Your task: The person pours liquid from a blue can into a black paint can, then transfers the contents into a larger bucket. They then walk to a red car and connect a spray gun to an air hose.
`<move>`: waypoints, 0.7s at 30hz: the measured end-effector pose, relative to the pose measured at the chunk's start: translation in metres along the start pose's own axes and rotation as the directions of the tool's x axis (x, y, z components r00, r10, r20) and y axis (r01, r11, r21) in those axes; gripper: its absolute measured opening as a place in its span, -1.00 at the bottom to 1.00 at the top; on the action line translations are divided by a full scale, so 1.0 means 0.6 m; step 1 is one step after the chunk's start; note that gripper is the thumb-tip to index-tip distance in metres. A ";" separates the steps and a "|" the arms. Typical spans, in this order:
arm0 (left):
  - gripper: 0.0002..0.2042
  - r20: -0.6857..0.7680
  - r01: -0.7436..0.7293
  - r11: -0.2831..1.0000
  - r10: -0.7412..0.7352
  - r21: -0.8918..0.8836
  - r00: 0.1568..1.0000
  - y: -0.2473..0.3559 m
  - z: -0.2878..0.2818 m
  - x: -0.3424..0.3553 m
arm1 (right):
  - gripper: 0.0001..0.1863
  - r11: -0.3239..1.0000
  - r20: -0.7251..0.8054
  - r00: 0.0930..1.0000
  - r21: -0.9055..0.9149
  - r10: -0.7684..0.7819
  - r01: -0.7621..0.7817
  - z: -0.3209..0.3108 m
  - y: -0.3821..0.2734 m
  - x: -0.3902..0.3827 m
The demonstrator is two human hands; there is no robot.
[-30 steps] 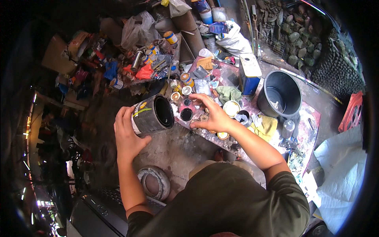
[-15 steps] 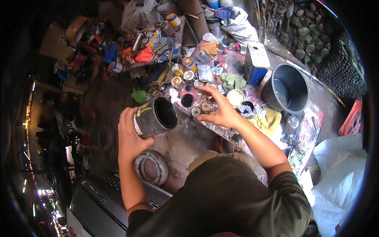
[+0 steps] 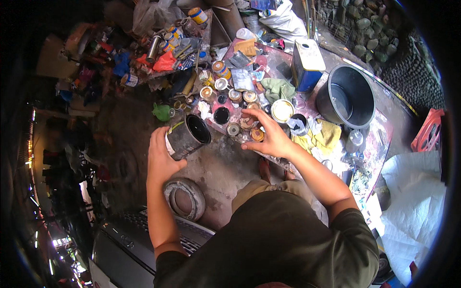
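Left hand (image 3: 161, 156) wrapped around an open dark paint can (image 3: 188, 137) (tilted), right hand (image 3: 269, 137) spread flat, holding nothing, over small tins (image 3: 240, 127) on the paint-stained board (image 3: 269, 62)

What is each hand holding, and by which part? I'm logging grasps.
Left hand grips the dark open can by its side wall. Right hand rests over small tins, holding nothing.

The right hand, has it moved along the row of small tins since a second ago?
No. The right hand still rests spread on the small tins, beside the black bucket.

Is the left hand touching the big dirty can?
Touching. The head view shows the left hand wrapped around the dirty open can, lifted and tilted.
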State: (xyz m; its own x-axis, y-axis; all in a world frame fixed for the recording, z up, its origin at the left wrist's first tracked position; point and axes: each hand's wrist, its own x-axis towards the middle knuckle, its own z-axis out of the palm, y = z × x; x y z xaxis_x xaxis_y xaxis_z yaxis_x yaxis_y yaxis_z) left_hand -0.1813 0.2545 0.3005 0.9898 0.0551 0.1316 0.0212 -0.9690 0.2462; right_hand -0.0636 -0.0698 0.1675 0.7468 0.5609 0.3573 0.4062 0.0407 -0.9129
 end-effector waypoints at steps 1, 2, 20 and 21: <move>-0.04 0.026 0.011 1.000 -0.010 -0.029 1.000 0.000 0.010 -0.016 | 0.01 1.000 0.005 1.000 -0.007 0.002 -0.002 -0.002 -0.001 -0.004; -0.04 0.052 0.022 0.998 -0.019 -0.058 0.998 0.002 0.020 -0.032 | 0.01 0.998 0.031 0.998 0.027 0.062 -0.062 -0.004 0.000 -0.008; -0.06 0.210 0.128 0.990 -0.113 -0.058 0.971 0.003 0.090 -0.090 | -0.01 0.985 0.104 0.985 0.098 0.135 -0.145 -0.007 0.030 -0.041; -0.06 0.211 0.121 0.991 -0.108 -0.049 0.971 0.002 0.094 -0.091 | 0.00 0.982 0.116 0.983 0.107 0.140 -0.153 -0.009 0.030 -0.041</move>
State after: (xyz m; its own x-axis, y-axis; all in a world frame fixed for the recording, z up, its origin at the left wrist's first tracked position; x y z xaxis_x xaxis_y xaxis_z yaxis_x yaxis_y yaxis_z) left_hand -0.2277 0.2370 0.2397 0.9890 0.1076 -0.1016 0.1340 -0.9423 0.3067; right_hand -0.0719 -0.0876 0.1431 0.7302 0.6533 0.2003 0.2287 0.0425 -0.9726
